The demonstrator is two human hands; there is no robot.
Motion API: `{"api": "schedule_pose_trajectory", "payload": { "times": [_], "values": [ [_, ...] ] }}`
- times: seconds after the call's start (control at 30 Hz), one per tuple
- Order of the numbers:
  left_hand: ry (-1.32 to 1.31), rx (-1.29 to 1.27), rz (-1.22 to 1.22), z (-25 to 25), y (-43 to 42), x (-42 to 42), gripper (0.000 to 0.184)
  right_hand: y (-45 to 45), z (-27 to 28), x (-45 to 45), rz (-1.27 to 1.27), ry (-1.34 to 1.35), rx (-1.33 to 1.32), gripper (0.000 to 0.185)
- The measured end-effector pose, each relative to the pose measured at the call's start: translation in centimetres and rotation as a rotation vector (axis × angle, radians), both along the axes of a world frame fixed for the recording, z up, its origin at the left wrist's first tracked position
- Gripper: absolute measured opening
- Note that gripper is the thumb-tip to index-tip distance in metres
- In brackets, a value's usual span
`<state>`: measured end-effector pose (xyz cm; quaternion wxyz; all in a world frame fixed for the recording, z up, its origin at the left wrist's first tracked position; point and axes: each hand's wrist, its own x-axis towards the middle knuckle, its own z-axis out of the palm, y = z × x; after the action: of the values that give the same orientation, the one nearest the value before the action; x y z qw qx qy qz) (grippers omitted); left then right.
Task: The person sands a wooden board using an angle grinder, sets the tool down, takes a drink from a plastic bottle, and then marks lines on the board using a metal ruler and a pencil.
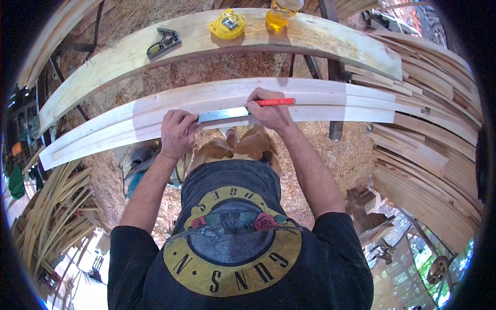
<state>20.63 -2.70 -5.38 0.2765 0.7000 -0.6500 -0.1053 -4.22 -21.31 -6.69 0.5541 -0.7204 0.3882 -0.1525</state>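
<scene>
A pale wooden board [310, 93] with a long raised strip lies across in front of me. On it rests a shiny metal ruler [223, 114], roughly in line with the board's length. My left hand [179, 133] pinches the ruler's left end, fingers closed. At the ruler's other end, my right hand [269, 108] is closed around a flat red carpenter's pencil [277, 102], which points to the right. The pencil's working tip is hidden by the fingers.
On a second plank [330, 44] behind stand a combination square head [163, 43], a yellow tape measure [227, 24] and a glass of yellow drink [281, 15]. Stacked boards [429, 150] crowd the right side, thin offcuts [54, 212] the left. Wood shavings [346, 160] cover the floor.
</scene>
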Motion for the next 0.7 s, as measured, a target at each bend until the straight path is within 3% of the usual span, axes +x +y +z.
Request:
{"api": "schedule_pose_trajectory", "payload": {
  "times": [0.7],
  "values": [
    [-0.006,-0.008,0.007,-0.09,-0.09,-0.03,0.025,0.17,0.1,0.1,-0.007,-0.023,-0.008,0.011]
  ]
}}
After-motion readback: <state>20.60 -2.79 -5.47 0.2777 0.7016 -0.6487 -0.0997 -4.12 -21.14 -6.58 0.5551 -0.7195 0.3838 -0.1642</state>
